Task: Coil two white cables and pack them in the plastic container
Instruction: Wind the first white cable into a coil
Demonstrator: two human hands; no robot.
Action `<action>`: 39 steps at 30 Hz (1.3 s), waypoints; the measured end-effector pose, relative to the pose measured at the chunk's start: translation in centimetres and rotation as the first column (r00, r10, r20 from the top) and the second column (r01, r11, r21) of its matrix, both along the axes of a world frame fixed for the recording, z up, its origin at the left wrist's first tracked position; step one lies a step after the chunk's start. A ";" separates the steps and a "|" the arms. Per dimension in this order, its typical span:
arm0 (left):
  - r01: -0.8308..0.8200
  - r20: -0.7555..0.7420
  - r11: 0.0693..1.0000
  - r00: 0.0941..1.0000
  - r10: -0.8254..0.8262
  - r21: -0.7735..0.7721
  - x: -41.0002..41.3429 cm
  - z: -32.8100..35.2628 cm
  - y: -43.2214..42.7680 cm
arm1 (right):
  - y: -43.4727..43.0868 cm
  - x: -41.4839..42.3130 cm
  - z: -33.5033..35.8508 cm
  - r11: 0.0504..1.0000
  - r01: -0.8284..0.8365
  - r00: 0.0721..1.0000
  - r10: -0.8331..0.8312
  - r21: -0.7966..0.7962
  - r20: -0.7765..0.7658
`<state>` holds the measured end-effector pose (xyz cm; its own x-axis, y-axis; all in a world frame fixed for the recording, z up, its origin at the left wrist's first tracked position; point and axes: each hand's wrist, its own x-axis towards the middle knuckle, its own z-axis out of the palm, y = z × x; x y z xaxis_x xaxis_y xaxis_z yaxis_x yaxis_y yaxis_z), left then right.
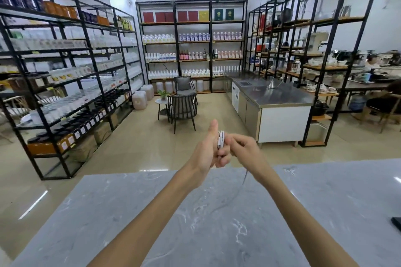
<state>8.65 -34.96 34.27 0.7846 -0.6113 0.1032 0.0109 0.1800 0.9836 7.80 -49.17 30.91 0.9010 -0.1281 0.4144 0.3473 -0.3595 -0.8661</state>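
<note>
Head view: at centre, above the tabletop (134, 212), the left hand (206, 149) clamps a white cable (221, 139) coil; the right hand (243, 147) at 3 o'clock pinches, probably, its trailing end. Next: wrap that tail.

Grey marble table (152, 212) bears a dark object (396, 222) at its right edge.

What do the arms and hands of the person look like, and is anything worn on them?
Both forearms are bare for all the length that shows: no sleeves, no gloves. The left hand and the right hand show no ring, and no watch or bracelet is visible on either wrist. The nails look short and plain, though the picture is too soft to be sure.
</note>
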 end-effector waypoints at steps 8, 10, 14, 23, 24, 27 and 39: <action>-0.298 0.122 0.954 0.947 0.296 -0.002 2.5 -2.6 -0.2 | 3.0 -8.0 -3.3 0.872 -0.320 0.896 0.151 -0.371 -0.417; -0.259 0.305 0.960 0.928 0.216 0.109 1.7 -3.7 -0.2 | 2.1 -9.1 -0.8 0.737 -0.195 0.971 0.050 -0.647 -0.235; -0.096 0.383 0.990 0.922 0.050 0.101 -1.2 -4.5 -1.0 | -1.6 -6.3 5.8 0.624 0.385 0.909 -0.131 -0.680 0.395; -0.039 0.004 0.945 0.999 0.043 -0.325 3.6 1.7 -0.1 | 2.2 -2.8 -4.5 1.000 -0.001 0.972 -0.002 -0.010 -0.235; -0.110 0.003 0.955 0.993 0.115 -0.276 4.4 1.7 0.1 | 2.7 -4.1 -4.9 0.995 -0.077 0.965 0.057 -0.070 -0.258; -0.225 0.232 0.974 0.950 0.211 0.033 4.5 0.2 0.5 | 2.6 -6.7 -1.9 0.798 -0.141 0.988 0.072 -0.587 -0.140; 0.240 0.062 0.922 0.971 -0.233 -0.305 2.5 1.3 0.4 | 0.7 1.2 -0.2 1.000 0.002 0.997 -0.004 -0.023 -0.079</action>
